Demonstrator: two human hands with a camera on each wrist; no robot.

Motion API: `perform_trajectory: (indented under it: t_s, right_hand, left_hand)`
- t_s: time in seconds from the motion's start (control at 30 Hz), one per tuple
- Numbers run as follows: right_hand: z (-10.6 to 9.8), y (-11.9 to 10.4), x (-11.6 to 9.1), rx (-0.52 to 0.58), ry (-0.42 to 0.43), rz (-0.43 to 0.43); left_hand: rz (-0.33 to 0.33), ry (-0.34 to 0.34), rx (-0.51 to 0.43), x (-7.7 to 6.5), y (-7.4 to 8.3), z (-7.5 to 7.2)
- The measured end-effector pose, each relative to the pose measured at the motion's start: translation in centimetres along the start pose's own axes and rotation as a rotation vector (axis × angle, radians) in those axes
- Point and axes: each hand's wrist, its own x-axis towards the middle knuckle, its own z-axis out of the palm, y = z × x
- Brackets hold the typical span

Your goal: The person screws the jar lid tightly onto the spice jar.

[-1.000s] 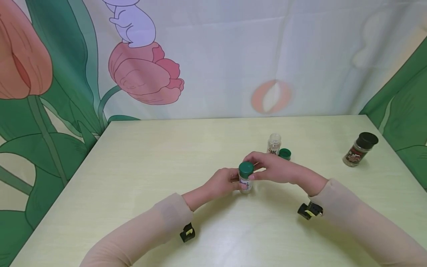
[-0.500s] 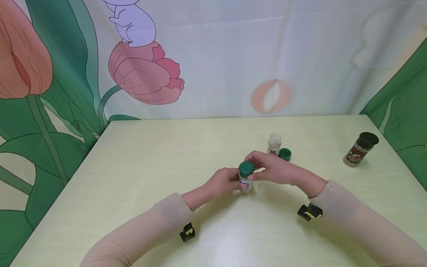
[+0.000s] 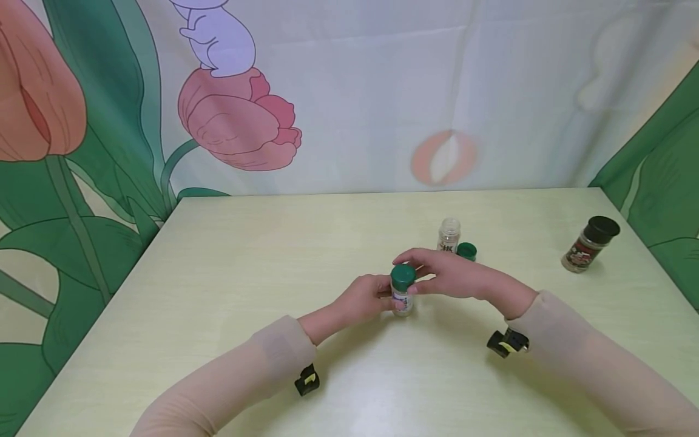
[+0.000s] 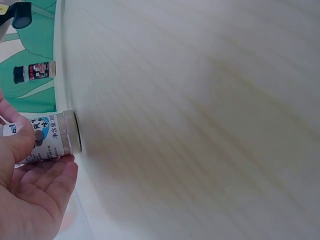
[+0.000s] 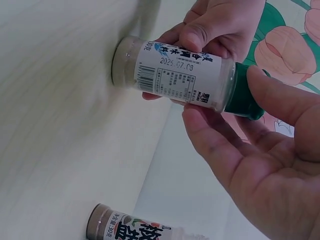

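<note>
In the head view my left hand (image 3: 360, 298) grips the body of a small clear spice jar (image 3: 403, 303), which stands upright at the table's middle. Its label carries print and a barcode in the right wrist view, and pale powder shows near the base. My right hand (image 3: 450, 275) pinches the jar's green cap (image 5: 245, 92), thumb on one side and fingers on the other. The left wrist view shows the left thumb over the label and the fingers behind, with the jar's base (image 4: 72, 131) right at the tabletop.
Behind the right hand stands an uncapped clear spice jar (image 3: 449, 233), with a loose green cap (image 3: 466, 250) beside it. A spice jar with a black lid (image 3: 590, 244) stands at the table's (image 3: 273, 243) right side. A printed cloth (image 3: 355, 109) hangs along the back edge.
The right fingers have shifted slightly around the green cap, their tips now reaching farther left over it. The left hand and the jar have stayed in place.
</note>
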Motion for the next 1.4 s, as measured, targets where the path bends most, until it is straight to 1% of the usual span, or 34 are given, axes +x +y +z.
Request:
perform_trajectory:
  t_s: [0.33,0.63,0.93,1.07,1.23,1.33,1.4]
  right_hand:
    - [0.4,0.2,0.0,0.014,0.031,-0.046]
    - [0.9,0.5,0.3,-0.012,0.063,-0.028]
    - [1.1,-0.2,0.1,-0.029,0.088,-0.014]
    - [1.0,-0.3,0.0,-0.032,0.08,-0.012]
    - [0.9,0.0,-0.3,-0.017,0.073,-0.025]
    - [0.8,0.4,-0.5,-0.009,0.079,-0.023]
    - [0.7,0.7,-0.7,-0.006,0.087,-0.015]
  left_hand:
    - [-0.001,0.0,0.009,0.1,0.0,0.0]
    - [-0.007,0.014,-0.032,0.2,-0.4,0.4]
    - [-0.015,0.017,-0.047,0.3,-0.5,0.4]
    - [-0.014,0.0,-0.059,0.3,-0.5,0.3]
    - [0.001,-0.024,-0.03,0.2,-0.3,-0.1]
    - [0.001,-0.035,-0.039,0.2,-0.2,-0.2]
    - [-0.01,-0.042,-0.055,0.1,-0.1,-0.4]
